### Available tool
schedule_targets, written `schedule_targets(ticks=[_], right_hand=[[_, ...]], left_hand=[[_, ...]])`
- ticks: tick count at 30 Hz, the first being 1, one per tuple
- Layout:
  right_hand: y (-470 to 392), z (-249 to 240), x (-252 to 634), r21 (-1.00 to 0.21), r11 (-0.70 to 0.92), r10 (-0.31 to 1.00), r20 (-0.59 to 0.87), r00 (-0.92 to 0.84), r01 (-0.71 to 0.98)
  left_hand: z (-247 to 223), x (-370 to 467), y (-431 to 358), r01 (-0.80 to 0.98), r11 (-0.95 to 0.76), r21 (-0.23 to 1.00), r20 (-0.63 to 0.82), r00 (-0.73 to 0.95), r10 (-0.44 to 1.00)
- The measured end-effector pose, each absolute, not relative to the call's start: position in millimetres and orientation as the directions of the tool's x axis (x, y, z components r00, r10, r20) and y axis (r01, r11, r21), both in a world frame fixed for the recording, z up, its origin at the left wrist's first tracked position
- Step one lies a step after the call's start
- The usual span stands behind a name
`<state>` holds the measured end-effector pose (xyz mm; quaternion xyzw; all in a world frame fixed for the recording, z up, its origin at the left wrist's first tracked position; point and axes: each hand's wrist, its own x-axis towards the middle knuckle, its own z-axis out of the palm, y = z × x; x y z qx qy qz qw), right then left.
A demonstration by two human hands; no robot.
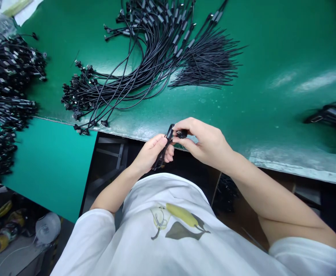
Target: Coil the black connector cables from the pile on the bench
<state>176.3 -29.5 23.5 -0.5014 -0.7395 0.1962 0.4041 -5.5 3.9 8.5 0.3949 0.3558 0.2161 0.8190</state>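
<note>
A folded bundle of black cable is gripped in my left hand, just in front of the table's near edge. My right hand pinches at the bundle's upper end, thumb and forefinger around a dark connector end. Beyond my hands, long black cables lie in a curved bunch on the green table. Beside them is a pile of thin black ties.
More black cables with connectors are heaped at the far left, over the corner of a lower green board. Another dark cable bundle lies at the right. A white round object stands at the lower left.
</note>
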Motion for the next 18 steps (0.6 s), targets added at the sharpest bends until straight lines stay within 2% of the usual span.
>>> schedule_targets(ticks=[2, 5, 8, 12, 15, 18], right_hand=[[-26.8, 17.6, 177.1, -0.666, 0.491, 0.854, 0.497, -0.156, 0.561], [-23.4, 10.4, 177.5, -0.674, 0.499, 0.821, 0.569, -0.049, 0.545], [-23.4, 6.5, 176.8, -0.717, 0.485, 0.826, 0.564, 0.007, 0.500], [-25.7, 4.6, 175.8, -0.722, 0.518, 0.823, 0.566, -0.037, 0.459], [-27.5, 1.3, 174.0, -0.791, 0.467, 0.859, 0.511, 0.008, 0.394], [-33.1, -6.2, 166.6, -0.903, 0.337, 0.929, 0.364, 0.059, 0.267]], left_hand=[[9.4, -4.2, 2.7, -0.110, 0.616, 0.780, -0.398, 0.672, 0.624], [11.8, -2.5, 1.7, -0.130, 0.662, 0.738, -0.395, 0.712, 0.581], [11.3, -1.4, 0.6, -0.111, 0.671, 0.733, -0.385, 0.746, 0.544], [8.4, 2.7, -3.9, -0.156, 0.657, 0.738, -0.348, 0.746, 0.568], [9.8, 10.1, -6.5, -0.227, 0.659, 0.717, -0.318, 0.734, 0.599], [12.7, 20.0, -2.3, -0.312, 0.632, 0.709, -0.304, 0.673, 0.674]])
